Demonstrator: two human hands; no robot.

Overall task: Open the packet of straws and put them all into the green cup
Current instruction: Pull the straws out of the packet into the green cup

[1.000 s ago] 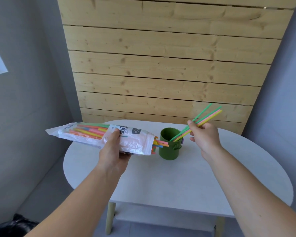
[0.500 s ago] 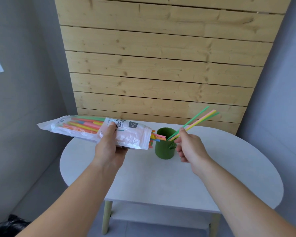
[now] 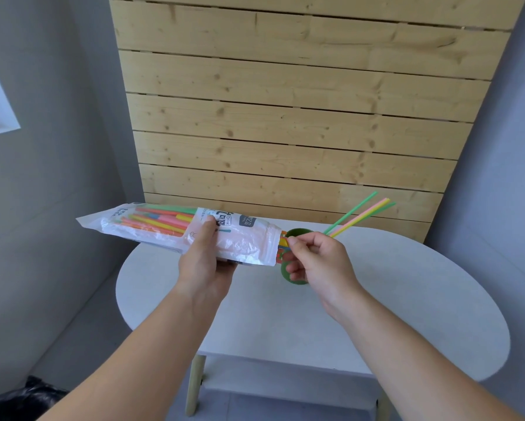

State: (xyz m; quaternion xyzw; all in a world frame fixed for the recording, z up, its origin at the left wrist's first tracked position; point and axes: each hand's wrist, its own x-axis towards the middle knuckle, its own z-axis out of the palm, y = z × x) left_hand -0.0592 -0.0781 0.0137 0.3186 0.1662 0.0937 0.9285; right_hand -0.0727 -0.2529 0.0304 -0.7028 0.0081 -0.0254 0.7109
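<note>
Lay low in the left corner: a black bag [image 3: 21,399]. Was held in the air above the left end of the desk [image 3: 407,299]: the packet [image 3: 152,235], almost level, sealed end to the left and open mouth to the right. Was grasped near its middle by the left grip [image 3: 205,262], thumb on the printed upper face, fingers hidden below. Showed through the clear film: the packed straws [image 3: 161,221], orange, yellow, pink and green, lying along the packet. Stuck out a little from the mouth: short straw ends [image 3: 281,245]. Were pinched there between thumb and forefinger of the right grip [image 3: 319,262], the other fingers curled in. Stood upright on the desk directly behind this grip: the green cup [image 3: 297,232], with only its rim and a piece of its lower wall visible. Leaned out of the cup to the upper right, just above the knuckles: a few loose straws [image 3: 361,212], green, pink and yellow. Rose behind everything: a plank wall [image 3: 285,117].
</note>
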